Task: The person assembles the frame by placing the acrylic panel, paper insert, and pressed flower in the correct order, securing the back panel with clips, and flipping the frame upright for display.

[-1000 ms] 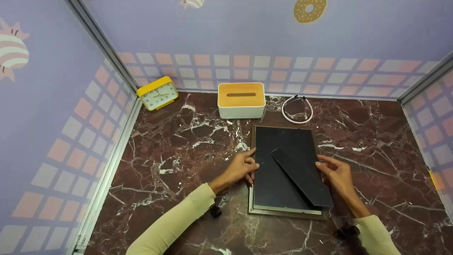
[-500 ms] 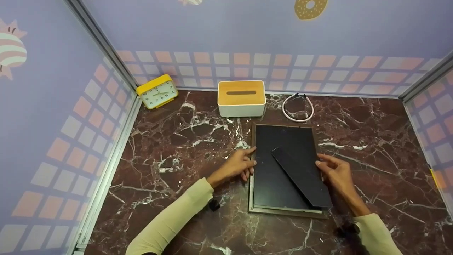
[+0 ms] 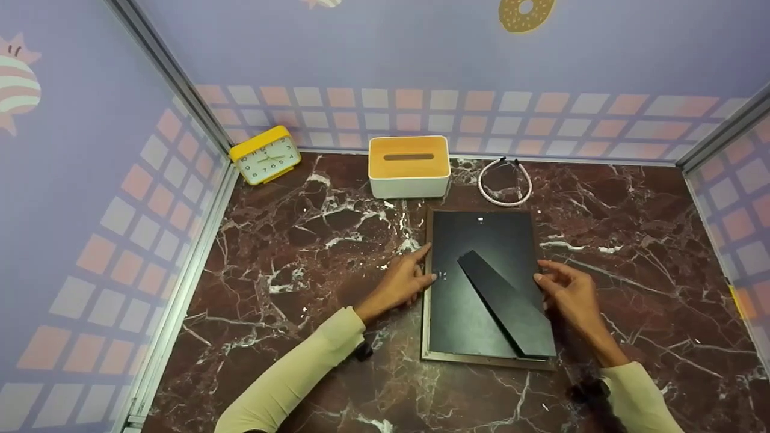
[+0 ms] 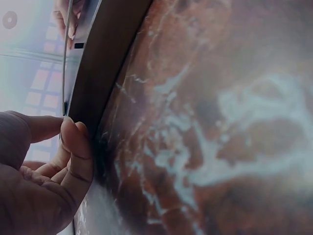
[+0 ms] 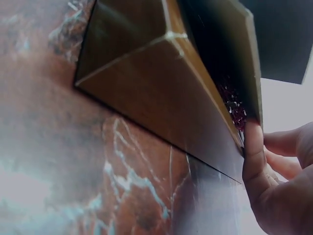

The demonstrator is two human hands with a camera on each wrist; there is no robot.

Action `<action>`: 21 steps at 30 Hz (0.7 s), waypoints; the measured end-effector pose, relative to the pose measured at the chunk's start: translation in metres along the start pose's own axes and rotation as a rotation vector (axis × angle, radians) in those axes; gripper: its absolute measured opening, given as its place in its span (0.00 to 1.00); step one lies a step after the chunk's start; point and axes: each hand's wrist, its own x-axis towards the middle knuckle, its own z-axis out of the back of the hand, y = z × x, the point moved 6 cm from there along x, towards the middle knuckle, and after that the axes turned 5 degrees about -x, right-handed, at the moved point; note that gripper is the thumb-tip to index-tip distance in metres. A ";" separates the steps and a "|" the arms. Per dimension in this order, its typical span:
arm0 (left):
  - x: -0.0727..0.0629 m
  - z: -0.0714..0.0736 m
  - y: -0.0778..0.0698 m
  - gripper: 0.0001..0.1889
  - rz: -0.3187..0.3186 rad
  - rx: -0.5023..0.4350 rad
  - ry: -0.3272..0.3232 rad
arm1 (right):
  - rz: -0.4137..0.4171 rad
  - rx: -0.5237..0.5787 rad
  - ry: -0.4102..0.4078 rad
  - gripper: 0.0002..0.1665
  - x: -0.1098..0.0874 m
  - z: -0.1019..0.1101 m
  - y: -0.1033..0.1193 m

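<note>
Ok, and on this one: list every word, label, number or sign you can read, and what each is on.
"8": yellow clock
"9": same clock
"4": same clock
Other clock numerals: too small or blurred to quote with confidence.
Black back panel: no readable text; its small pale marks are unclear.

Head view: from above, facing forward and down across the desk. Wrist views: close range, beside the left hand and right hand respectively, low along opposite sides of the frame, common to all three.
</note>
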 end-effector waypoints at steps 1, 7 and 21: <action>0.001 -0.001 0.003 0.40 -0.006 0.000 -0.010 | 0.012 -0.027 0.001 0.22 0.000 0.000 0.002; 0.000 -0.003 0.000 0.43 -0.008 0.018 -0.041 | 0.056 -0.165 0.023 0.22 0.000 0.001 0.007; -0.003 -0.005 -0.005 0.43 0.040 0.014 -0.053 | 0.298 -0.324 -0.037 0.22 -0.003 -0.002 0.014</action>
